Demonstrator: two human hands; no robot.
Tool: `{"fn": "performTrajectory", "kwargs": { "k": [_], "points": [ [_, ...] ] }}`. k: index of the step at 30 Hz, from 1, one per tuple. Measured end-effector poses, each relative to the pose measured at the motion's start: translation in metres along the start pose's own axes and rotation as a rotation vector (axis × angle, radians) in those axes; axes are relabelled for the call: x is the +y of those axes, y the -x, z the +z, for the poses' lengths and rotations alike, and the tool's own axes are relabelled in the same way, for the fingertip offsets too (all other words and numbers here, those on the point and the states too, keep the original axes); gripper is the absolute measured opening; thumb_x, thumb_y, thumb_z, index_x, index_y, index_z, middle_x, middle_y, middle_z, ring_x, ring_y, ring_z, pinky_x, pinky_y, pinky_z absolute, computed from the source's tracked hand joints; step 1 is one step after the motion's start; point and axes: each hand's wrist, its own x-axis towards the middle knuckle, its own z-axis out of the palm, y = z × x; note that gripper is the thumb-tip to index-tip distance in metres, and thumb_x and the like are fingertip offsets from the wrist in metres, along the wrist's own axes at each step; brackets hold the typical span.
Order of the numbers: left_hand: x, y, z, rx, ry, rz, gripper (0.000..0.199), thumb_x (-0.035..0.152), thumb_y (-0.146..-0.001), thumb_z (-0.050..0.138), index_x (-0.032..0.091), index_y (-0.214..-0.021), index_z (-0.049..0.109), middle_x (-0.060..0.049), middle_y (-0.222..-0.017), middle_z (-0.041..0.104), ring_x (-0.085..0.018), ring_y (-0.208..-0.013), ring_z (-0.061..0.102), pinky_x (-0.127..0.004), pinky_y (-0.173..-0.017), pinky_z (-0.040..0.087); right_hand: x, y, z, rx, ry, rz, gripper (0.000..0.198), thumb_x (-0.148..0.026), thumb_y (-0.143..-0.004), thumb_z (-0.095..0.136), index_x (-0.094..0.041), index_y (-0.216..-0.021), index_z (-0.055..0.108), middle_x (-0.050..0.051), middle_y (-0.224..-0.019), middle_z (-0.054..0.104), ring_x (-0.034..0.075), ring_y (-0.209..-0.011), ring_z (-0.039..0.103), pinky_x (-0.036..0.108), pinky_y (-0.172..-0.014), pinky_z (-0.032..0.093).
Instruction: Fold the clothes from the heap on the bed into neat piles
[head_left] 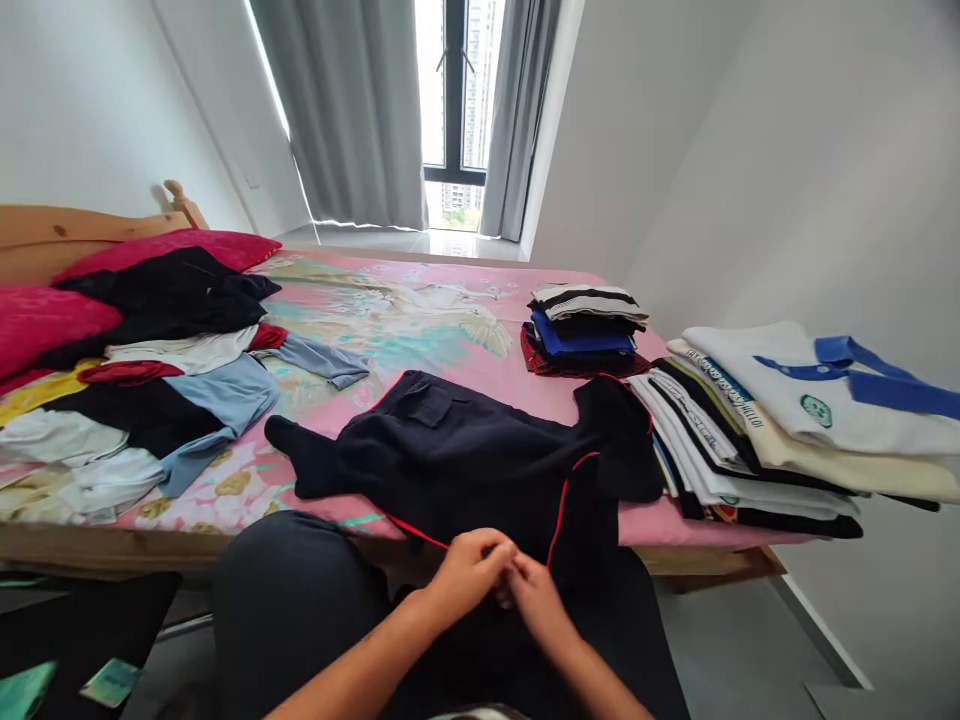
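Nearest the camera are the person's forearms (360, 655), reaching up from the near edge over dark-clothed legs (292, 590).

A dark garment with red piping (465, 450) lies spread over the near side of the bed (450, 363), its near right part reaching down towards the lap. Its long axis runs left to right, and most of the cloth stretches away on the far side of the fingers, to both left and right.

The left hand (471, 568) and right hand (536, 595) meet at the garment's near edge. The left hand is slightly farther in, beside the piping along that edge; the right hand is nearer to the piping that climbs through the right part. The fingers are curled and drawn close together; whether cloth is pinched between them, I cannot tell.

Just right of the garment stands a large stack of folded clothes (750, 440), with a white shirt (780, 395) on top. Farther off is a smaller folded stack (585, 335). To the left lies a loose heap of clothes (142, 400) beside red pillows (52, 322). At the far end, grey curtains (352, 110) flank a window (454, 120).
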Motion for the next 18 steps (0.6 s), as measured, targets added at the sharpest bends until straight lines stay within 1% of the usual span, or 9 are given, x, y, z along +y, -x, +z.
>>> {"fn": "performTrajectory", "kwargs": {
  "k": [2,4,6,7,9,11,14,16,18],
  "points": [
    [-0.026,0.021,-0.023,0.214,0.208,-0.249,0.037,0.051,-0.075,0.056,0.017,-0.063,0.061,-0.004,-0.065,0.062,-0.015,-0.062,0.058,-0.025,-0.056,0.046,0.015,0.003,-0.029,0.094,-0.013,0.085,0.053,-0.063,-0.062,0.066,-0.012,-0.077,0.065,0.000,-0.058,0.059,0.010,-0.051,0.053,0.021,-0.047,0.041],
    [-0.048,0.038,-0.042,0.421,0.377,-0.405,0.044,0.060,-0.066,0.062,0.017,-0.060,0.054,0.000,-0.058,0.054,-0.012,-0.052,0.051,-0.023,-0.047,0.041,0.030,0.007,-0.047,0.185,-0.001,0.175,0.056,-0.065,-0.057,0.067,-0.012,-0.072,0.065,0.004,-0.060,0.062,0.012,-0.054,0.056,0.021,-0.049,0.043],
    [-0.063,0.049,-0.056,0.594,0.481,-0.432,0.047,0.062,-0.061,0.066,0.017,-0.063,0.052,0.003,-0.057,0.050,-0.010,-0.050,0.047,-0.022,-0.046,0.039,0.041,0.014,-0.056,0.207,0.019,0.280,0.057,-0.067,-0.056,0.067,-0.011,-0.068,0.063,0.007,-0.060,0.062,0.013,-0.056,0.057,0.022,-0.050,0.044],
    [-0.066,0.053,-0.060,0.672,0.510,-0.413,0.048,0.061,-0.060,0.068,0.016,-0.065,0.052,0.003,-0.058,0.050,-0.010,-0.051,0.047,-0.022,-0.047,0.039,0.045,0.018,-0.058,0.212,0.011,0.327,0.058,-0.067,-0.056,0.067,-0.011,-0.071,0.063,0.007,-0.064,0.063,0.014,-0.058,0.058,0.023,-0.050,0.045],
    [-0.067,0.053,-0.064,0.815,0.560,-0.377,0.049,0.060,-0.059,0.070,0.016,-0.074,0.055,0.002,-0.064,0.054,-0.011,-0.058,0.052,-0.022,-0.053,0.041,0.051,0.025,-0.059,0.255,-0.053,0.374,0.062,-0.066,-0.057,0.068,-0.013,-0.090,0.062,0.009,-0.081,0.066,0.018,-0.069,0.062,0.026,-0.054,0.049],
    [-0.062,0.046,-0.065,0.930,0.613,-0.386,0.050,0.057,-0.059,0.072,0.015,-0.081,0.057,0.001,-0.068,0.058,-0.012,-0.063,0.057,-0.025,-0.058,0.043,0.052,0.028,-0.058,0.332,-0.141,0.357,0.073,-0.063,-0.056,0.072,-0.018,-0.110,0.053,0.010,-0.103,0.062,0.023,-0.088,0.063,0.031,-0.061,0.053],
    [-0.053,0.035,-0.068,0.975,0.755,-0.434,0.045,0.051,-0.064,0.072,0.015,-0.086,0.058,0.000,-0.071,0.062,-0.013,-0.062,0.059,-0.026,-0.059,0.045,0.050,0.023,-0.056,0.393,-0.199,0.303,0.085,-0.060,-0.055,0.074,-0.021,-0.122,0.040,0.012,-0.121,0.054,0.027,-0.112,0.054,0.035,-0.070,0.054],
    [-0.049,0.033,-0.071,0.924,0.870,-0.452,0.038,0.046,-0.067,0.072,0.016,-0.087,0.058,-0.001,-0.072,0.064,-0.012,-0.059,0.059,-0.026,-0.057,0.045,0.048,0.013,-0.056,0.456,-0.181,0.276,0.086,-0.060,-0.054,0.073,-0.021,-0.122,0.038,0.012,-0.123,0.053,0.028,-0.117,0.050,0.035,-0.072,0.053],
    [-0.049,0.034,-0.073,0.856,0.936,-0.478,0.034,0.042,-0.068,0.073,0.017,-0.085,0.058,-0.001,-0.069,0.064,-0.011,-0.053,0.058,-0.024,-0.051,0.044,0.048,0.003,-0.056,0.545,-0.170,0.270,0.083,-0.060,-0.052,0.073,-0.021,-0.118,0.041,0.012,-0.120,0.055,0.028,-0.116,0.051,0.036,-0.071,0.053]
  ]
}}
